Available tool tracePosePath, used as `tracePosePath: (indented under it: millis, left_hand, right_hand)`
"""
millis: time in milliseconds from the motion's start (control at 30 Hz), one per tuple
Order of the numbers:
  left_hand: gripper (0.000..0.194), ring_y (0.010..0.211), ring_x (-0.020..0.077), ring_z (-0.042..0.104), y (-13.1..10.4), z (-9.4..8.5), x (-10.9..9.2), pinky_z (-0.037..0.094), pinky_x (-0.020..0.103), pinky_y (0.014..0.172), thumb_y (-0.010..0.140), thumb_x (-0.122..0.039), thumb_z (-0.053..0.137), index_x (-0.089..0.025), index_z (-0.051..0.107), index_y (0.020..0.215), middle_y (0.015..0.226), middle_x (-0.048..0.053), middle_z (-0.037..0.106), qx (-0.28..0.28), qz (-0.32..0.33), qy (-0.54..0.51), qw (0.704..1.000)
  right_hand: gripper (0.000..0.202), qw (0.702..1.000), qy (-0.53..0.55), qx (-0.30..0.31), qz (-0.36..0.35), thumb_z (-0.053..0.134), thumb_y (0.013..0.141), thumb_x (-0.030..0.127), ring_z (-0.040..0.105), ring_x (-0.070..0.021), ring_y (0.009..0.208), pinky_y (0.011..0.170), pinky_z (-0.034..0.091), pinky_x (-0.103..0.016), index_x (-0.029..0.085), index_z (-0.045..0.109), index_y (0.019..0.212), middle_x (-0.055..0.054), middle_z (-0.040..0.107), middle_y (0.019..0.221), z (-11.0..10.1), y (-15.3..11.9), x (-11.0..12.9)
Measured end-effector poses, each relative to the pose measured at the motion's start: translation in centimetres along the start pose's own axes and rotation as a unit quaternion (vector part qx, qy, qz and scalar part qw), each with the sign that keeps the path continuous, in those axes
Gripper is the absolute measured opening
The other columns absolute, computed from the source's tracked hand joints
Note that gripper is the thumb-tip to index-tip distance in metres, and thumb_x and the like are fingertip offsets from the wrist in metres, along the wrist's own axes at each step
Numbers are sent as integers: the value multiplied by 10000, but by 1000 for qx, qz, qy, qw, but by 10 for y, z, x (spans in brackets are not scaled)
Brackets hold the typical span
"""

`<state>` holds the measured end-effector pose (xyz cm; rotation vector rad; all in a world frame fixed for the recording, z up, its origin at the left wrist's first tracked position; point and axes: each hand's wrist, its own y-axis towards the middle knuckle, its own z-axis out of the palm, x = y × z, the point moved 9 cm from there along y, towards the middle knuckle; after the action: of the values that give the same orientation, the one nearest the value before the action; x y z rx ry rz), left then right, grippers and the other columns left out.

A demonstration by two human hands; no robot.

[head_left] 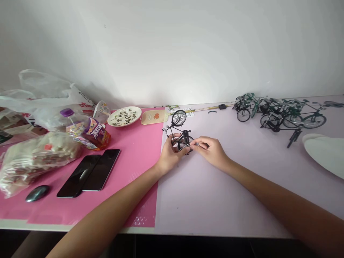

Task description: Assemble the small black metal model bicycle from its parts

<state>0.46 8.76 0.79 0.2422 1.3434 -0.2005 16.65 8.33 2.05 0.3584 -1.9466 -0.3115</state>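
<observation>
A black miniature bicycle [178, 118] stands tilted up in the middle of the table, its handlebar to the left and one wheel raised toward the wall. My left hand [170, 154] is closed around its lower part, with thumb and fingers at the other wheel. My right hand [212, 149] is closed in a pinch beside that wheel, on a thin metallic piece [197, 144] whose tip meets the bicycle near the hub. Most of that piece is hidden by the fingers, so its kind does not show.
Several miniature bicycles [279, 111] stand in a row at the back right, near a white plate [326, 152]. Left are two phones [100, 172], a mouse [37, 193], a drink bottle [87, 130], plastic bags [51, 104] and a plate of small pieces [125, 123]. A tray [146, 118] lies behind.
</observation>
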Motion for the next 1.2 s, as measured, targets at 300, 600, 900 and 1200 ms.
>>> tracePosePath:
  millis: [300, 600, 900, 1200]
  left_hand:
    - [611, 726, 121, 720, 0, -3, -3, 578, 253, 693, 767, -264, 885, -209, 451, 1192, 1023, 39, 709, -20, 2, 43, 999]
    - [603, 739, 114, 714, 2, -8, 3, 590, 266, 720, 772, -248, 881, -223, 472, 1215, 1072, 44, 701, -39, 11, 56, 998]
    - [553, 693, 82, 678, -1, -14, -7, 558, 223, 662, 777, -223, 856, -220, 494, 1196, 1108, 43, 682, -74, 21, 94, 993]
    - [582, 714, 87, 685, 0, -14, -2, 574, 243, 695, 760, -227, 878, -222, 487, 1191, 1134, 50, 685, -78, 16, 78, 994]
  right_hand:
    - [298, 1000, -11, 24, 2, 686, 912, 472, 342, -116, 573, 595, 321, -270, 187, 773, 928, 70, 285, 629, 4, -1, 0]
    - [242, 992, -100, 29, -72, 628, 974, 427, 394, -131, 583, 588, 348, -275, 216, 743, 945, 50, 377, 639, -8, 3, 18]
    - [239, 956, -279, 53, -69, 597, 976, 428, 604, -193, 717, 679, 480, -335, 237, 729, 919, -61, 674, 890, -57, 29, -9]
    - [204, 949, -299, 85, -56, 593, 972, 360, 680, -216, 797, 730, 511, -356, 245, 759, 944, -71, 757, 997, -54, 30, -28]
